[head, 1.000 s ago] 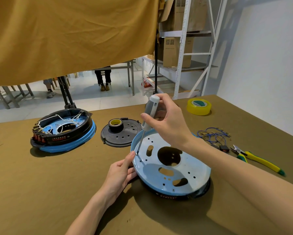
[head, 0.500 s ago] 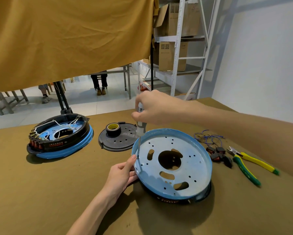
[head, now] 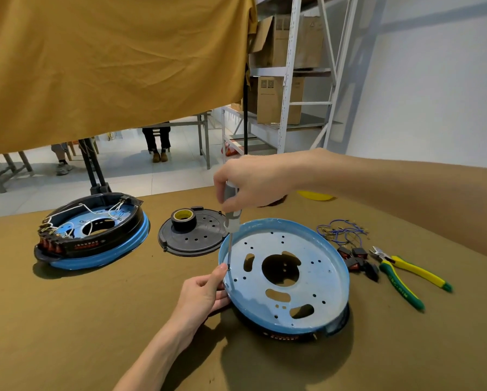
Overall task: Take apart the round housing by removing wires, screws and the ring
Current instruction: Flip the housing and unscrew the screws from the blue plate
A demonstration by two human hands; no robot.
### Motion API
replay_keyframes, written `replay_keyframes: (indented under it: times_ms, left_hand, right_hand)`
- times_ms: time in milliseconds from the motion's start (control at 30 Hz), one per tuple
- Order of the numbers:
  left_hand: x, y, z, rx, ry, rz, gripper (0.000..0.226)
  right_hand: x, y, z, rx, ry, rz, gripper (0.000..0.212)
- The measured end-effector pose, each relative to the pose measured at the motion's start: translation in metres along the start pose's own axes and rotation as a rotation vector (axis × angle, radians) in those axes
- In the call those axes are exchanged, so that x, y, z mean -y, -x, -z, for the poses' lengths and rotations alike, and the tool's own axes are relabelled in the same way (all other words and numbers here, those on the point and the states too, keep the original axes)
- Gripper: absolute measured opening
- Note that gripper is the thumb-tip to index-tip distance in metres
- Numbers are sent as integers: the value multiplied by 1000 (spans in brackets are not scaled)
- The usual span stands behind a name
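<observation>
Screw removal at the left rim of the round housing (head: 284, 273), which lies blue plate upward on the brown surface (head: 67, 320), tilted slightly, just right of centre. My right hand (head: 253, 182) is wrapped around the grey handle of the screwdriver (head: 231, 218), held nearly upright; its tip meets a screw (head: 228, 268) near the plate's left edge. My left hand (head: 205, 292) steadies the housing: the thumb rests on the rim beside the tip, while the other fingers curl under the edge. The step in hand appears to be the loosening of this screw. The next move likely calls for downward pressure while turning, then lifting the screw clear without letting it drop through a plate opening. Loose blue wires (head: 341, 230) and the pliers (head: 403, 275) lie to the right; a second housing (head: 92, 235) and a black cover (head: 193, 235) carrying a tape roll (head: 183, 218) lie to the left.
</observation>
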State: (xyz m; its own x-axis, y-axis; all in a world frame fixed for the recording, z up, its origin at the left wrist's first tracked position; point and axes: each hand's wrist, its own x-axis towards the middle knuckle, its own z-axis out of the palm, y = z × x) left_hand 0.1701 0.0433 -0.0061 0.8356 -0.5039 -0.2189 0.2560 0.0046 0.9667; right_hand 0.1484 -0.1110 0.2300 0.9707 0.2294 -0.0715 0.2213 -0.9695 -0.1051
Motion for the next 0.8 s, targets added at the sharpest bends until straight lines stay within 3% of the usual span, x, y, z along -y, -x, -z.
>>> replay_keyframes:
  times_ms: [200, 300, 333, 400, 500, 600, 700, 800]
  left_hand:
    - [0, -1, 0, -1, -10, 1, 70]
    - [1, -3, 0, -2, -22, 21, 74]
    - [1, -4, 1, 0, -23, 30, 73]
    - [1, -5, 2, 0, -26, 42, 65]
    - [2, -6, 2, 2, -36, 46, 62]
    - [2, -5, 2, 8, -30, 47, 64]
    - [1, -4, 2, 4, -29, 46, 70]
    - [1, -3, 2, 12, -25, 46, 70]
  right_hand:
    - [-9, 2, 5, 25, 38, -27, 19]
    - [-12, -3, -5, -43, 252, -92, 55]
    - [-13, -4, -7, -90, 283, -75, 58]
    - [-17, -6, -8, -135, 224, 4, 43]
    - [-17, -4, -1, -41, 6, 130, 18]
    - [-18, -3, 2, 14, 52, 249, 35]
    - [-17, -2, -1, 37, 112, 82, 43]
    - [-17, -3, -13, -101, 393, -42, 56]
